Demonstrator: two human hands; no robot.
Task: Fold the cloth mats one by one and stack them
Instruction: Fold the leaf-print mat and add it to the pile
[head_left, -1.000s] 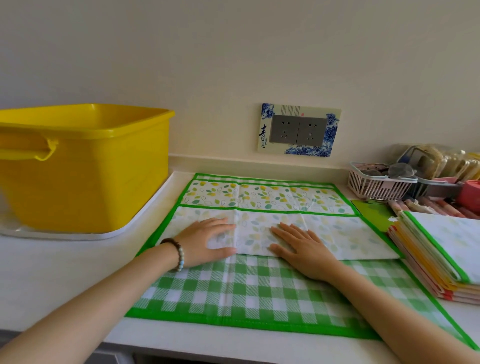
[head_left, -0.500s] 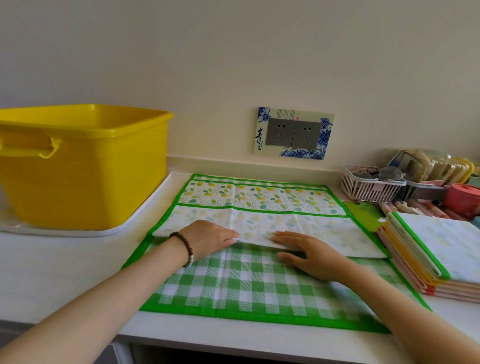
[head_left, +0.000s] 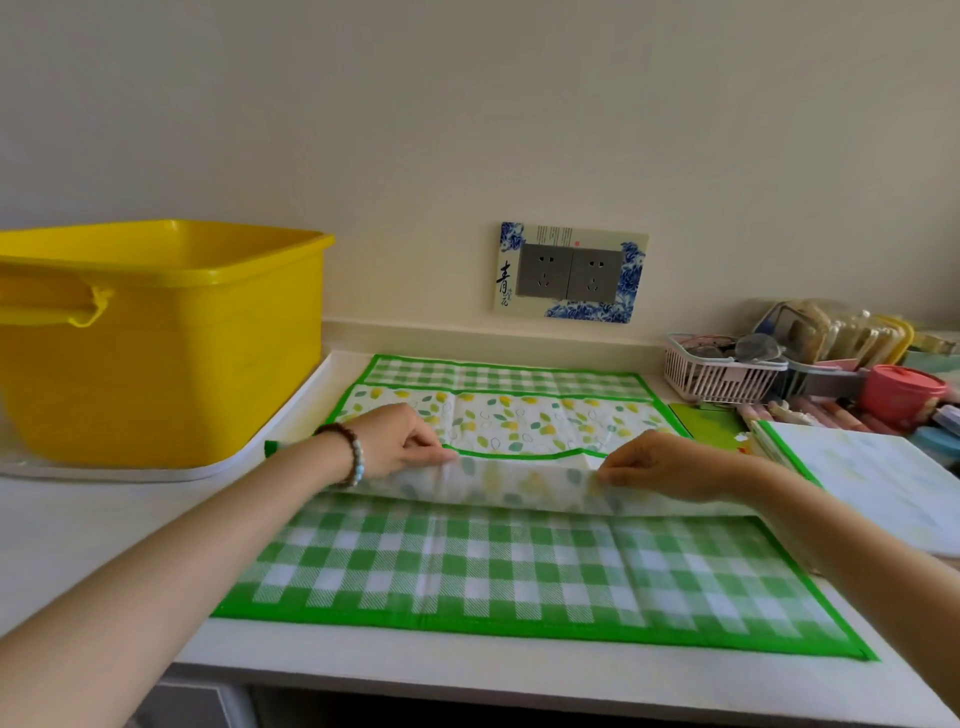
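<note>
Flat a second ago, left hand (head_left: 400, 441) and right hand (head_left: 670, 465) now pinch the cloth mat (head_left: 519, 571) edge mid-frame, apparently starting another fold.

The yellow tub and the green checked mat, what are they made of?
Yellow tub: probably plastic, smooth and slightly glossy, with a moulded rim and handle. Green checked mat: seemingly thin cloth, matte, with green edge binding; it creases and sags where lifted.

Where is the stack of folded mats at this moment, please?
In the head view, the stack of folded mats lies at the right edge of the counter, just right of the green checked mat, in front of the white basket.
</note>
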